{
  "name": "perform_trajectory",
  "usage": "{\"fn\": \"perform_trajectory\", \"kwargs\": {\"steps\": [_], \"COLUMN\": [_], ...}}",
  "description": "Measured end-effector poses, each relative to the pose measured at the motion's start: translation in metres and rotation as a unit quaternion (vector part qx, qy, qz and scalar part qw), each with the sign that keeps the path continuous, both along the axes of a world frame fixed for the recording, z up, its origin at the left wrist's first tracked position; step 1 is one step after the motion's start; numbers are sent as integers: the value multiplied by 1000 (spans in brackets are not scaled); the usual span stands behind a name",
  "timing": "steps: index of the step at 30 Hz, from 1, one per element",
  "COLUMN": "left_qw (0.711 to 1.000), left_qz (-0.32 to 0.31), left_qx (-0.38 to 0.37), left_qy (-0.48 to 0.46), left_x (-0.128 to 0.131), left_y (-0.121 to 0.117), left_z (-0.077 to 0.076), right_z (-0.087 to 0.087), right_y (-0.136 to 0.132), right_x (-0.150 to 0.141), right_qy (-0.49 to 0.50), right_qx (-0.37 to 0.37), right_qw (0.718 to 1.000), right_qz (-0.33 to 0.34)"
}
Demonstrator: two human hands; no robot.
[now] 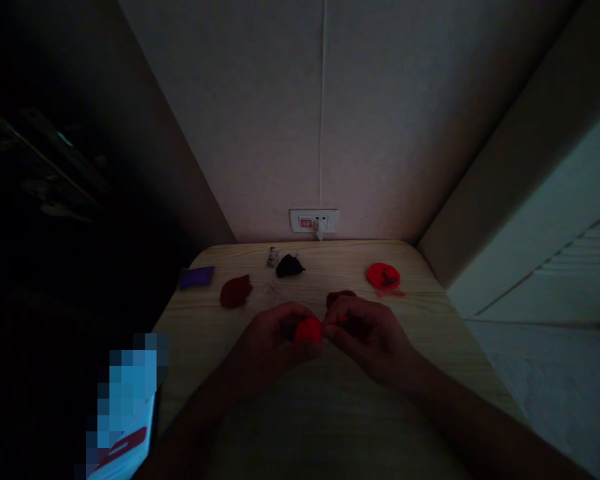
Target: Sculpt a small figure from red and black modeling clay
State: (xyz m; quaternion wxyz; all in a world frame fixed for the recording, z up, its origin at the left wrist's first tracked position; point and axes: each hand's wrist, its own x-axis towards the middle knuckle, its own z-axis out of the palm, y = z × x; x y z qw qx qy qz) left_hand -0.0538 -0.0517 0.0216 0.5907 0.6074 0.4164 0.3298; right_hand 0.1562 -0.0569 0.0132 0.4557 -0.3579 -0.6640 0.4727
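Observation:
Both hands meet over the middle of a light wooden table (330,427). My left hand (273,340) has its fingers curled round a small bright red lump (309,331) that looks like clay. My right hand (367,333) pinches the right side of the same lump with its fingertips. A dark red piece (341,297) lies just behind my right hand. The room is dim, so fine detail is lost.
Farther back lie a dark red lump (235,291), a purple piece (197,277), a black lump (290,266), a small patterned wrapper (273,257) and a flat red disc (383,276). A wall socket (314,221) sits behind. A lit screen (123,413) glows at lower left.

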Motion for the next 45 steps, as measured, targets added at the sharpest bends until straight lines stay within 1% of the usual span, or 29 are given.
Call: {"fn": "perform_trajectory", "kwargs": {"steps": [3, 5, 7, 9, 11, 17, 20, 22, 24, 26, 28, 30, 32, 35, 37, 39, 42, 43, 45], "left_qw": [1000, 1000, 999, 998, 997, 995, 994, 993, 992, 991, 991, 993, 995, 995, 989, 975, 940, 930, 922], "left_qz": [5, 2, -5, -4, 1, 17, 19, 18, 15, 11, 13, 20, 37, 91, 139, 188, 247, 258, 263], "left_qx": [-8, -19, -29, -40, -55, -76, -84, -85, -85, -87, -87, -76, -66, -36, 7, 61, 137, 156, 170], "left_qy": [-12, -24, -34, -40, -45, -55, -69, -79, -90, -99, -98, -84, -60, -2, 44, 98, 190, 211, 227], "left_x": [1, 0, -2, -3, -4, -2, 2, 4, 5, 5, 4, 3, 2, -1, -6, -14, -27, -31, -36], "left_y": [1, 1, 2, 2, 2, 2, 1, 0, -1, -3, -3, -4, -4, -3, 0, 5, 16, 19, 25], "left_z": [-1, -3, -5, -7, -8, -7, -7, -9, -13, -18, -22, -24, -23, -18, -16, -14, -13, -13, -14], "right_z": [-4, -5, -4, -2, -1, -1, -2, -2, -3, -4, -5, -5, -5, -4, -2, -1, 2, 3, 5], "right_y": [2, 3, 3, 4, 4, 2, 1, 0, 0, 1, 4, 8, 13, 19, 19, 19, 20, 21, 24], "right_x": [-1, 0, 1, 3, 5, 5, 4, 2, 1, -1, -1, 0, 2, 5, 7, 7, 9, 11, 15], "right_qy": [39, 40, 11, -28, -50, -66, -90, -92, -82, -52, 9, 91, 173, 261, 287, 299, 302, 300, 295], "right_qx": [-10, 7, 57, 121, 165, 190, 223, 229, 196, 116, 19, -58, -110, -159, -182, -199, -222, -228, -238], "right_qw": [999, 999, 998, 992, 985, 980, 970, 968, 976, 989, 997, 991, 975, 948, 936, 928, 920, 917, 913], "right_qz": [1, 2, 5, 13, 13, -2, -22, -36, -55, -72, -78, -80, -87, -94, -92, -94, -118, -129, -152]}}
